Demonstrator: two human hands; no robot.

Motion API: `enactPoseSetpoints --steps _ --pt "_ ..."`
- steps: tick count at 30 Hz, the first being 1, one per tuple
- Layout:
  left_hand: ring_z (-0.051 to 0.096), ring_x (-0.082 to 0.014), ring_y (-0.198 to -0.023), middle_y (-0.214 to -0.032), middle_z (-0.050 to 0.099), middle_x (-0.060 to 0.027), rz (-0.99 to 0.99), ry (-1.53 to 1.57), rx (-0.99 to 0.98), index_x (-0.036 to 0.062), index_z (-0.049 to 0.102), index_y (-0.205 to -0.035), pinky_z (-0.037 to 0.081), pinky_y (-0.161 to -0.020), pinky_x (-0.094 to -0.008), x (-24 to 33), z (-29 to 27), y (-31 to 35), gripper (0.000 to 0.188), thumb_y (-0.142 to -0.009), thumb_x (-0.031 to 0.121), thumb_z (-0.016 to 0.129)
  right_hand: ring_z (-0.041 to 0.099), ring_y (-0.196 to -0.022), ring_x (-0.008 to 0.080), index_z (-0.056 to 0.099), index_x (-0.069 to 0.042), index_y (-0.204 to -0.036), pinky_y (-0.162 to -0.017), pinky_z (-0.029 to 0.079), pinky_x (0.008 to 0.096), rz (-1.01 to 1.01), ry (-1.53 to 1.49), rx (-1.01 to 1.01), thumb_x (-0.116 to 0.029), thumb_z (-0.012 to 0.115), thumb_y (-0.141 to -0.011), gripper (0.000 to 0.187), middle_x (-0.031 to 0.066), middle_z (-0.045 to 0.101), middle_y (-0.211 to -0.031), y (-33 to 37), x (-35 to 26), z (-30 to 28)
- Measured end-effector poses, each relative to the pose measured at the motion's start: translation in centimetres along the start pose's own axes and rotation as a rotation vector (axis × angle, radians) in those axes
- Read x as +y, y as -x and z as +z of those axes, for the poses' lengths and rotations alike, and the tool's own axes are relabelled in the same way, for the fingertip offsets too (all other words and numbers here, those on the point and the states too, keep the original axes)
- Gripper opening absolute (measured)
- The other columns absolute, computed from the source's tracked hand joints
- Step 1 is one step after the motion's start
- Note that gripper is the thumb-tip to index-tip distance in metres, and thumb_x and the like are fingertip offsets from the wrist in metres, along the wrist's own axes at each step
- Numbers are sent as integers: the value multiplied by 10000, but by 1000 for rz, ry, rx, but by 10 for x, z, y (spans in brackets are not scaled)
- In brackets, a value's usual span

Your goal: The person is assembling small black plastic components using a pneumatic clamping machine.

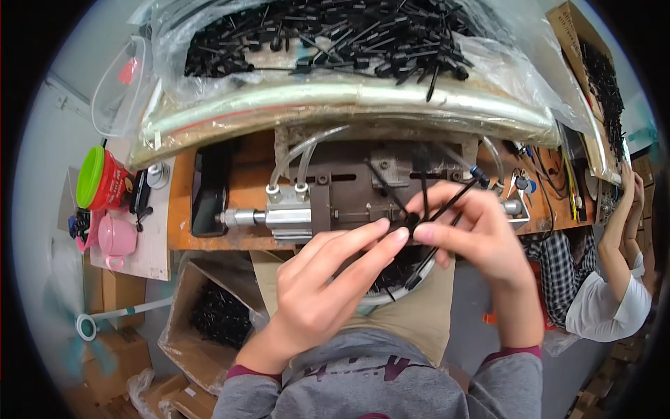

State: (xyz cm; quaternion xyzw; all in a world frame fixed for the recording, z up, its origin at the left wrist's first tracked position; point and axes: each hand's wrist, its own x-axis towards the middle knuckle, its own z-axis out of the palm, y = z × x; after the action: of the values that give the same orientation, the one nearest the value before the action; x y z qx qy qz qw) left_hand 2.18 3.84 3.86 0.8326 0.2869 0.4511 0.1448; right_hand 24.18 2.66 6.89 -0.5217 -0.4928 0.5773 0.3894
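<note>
My right hand (478, 227) is closed round several thin black plastic rods (450, 202) that fan out between its fingers, some with thicker ends. Close to it, my left hand (317, 283) has its thumb and forefinger drawn together at a small black end piece (412, 222) in front of the right thumb. Both hands are held above the front edge of a metal pneumatic fixture (289, 220) with clear air tubes (305, 157). Below the hands, on my lap, a round container (380, 300) with more black parts is partly hidden.
A plastic-lined tray (349, 94) heaped with black rods spans the back. At left are a pink cup (117, 235), a red-and-green tub (101, 178) and a cardboard box (185, 335) of black parts. A co-worker (607, 300) sits at right beside another box (569, 35).
</note>
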Motion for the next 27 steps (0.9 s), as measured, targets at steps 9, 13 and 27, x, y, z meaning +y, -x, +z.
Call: enactPoseSetpoints --steps 9,13,27 --pt "679 -236 -793 -909 689 -85 -55 157 -132 6 731 -984 546 -666 -329 -5 14 15 355 -641 35 816 612 -583 66 684 41 -1062 -500 472 200 51 -273 -41 15 722 -857 210 69 703 -790 26 50 19" --pt "663 -230 -769 -929 671 -85 -107 160 -179 9 723 -1020 539 -658 -326 -6 17 20 365 -665 18 806 622 -616 68 685 67 -1031 -495 492 191 -54 -125 174 35 720 -843 194 105 698 -933 37 50 26" --pt "676 -229 -862 -1310 623 -148 -23 -207 -327 13 700 -1028 539 -815 -354 -8 43 31 302 -735 60 754 611 -599 93 639 65 -875 -491 488 181 -188 -183 435 93 743 -774 148 181 664 -985 49 52 25"
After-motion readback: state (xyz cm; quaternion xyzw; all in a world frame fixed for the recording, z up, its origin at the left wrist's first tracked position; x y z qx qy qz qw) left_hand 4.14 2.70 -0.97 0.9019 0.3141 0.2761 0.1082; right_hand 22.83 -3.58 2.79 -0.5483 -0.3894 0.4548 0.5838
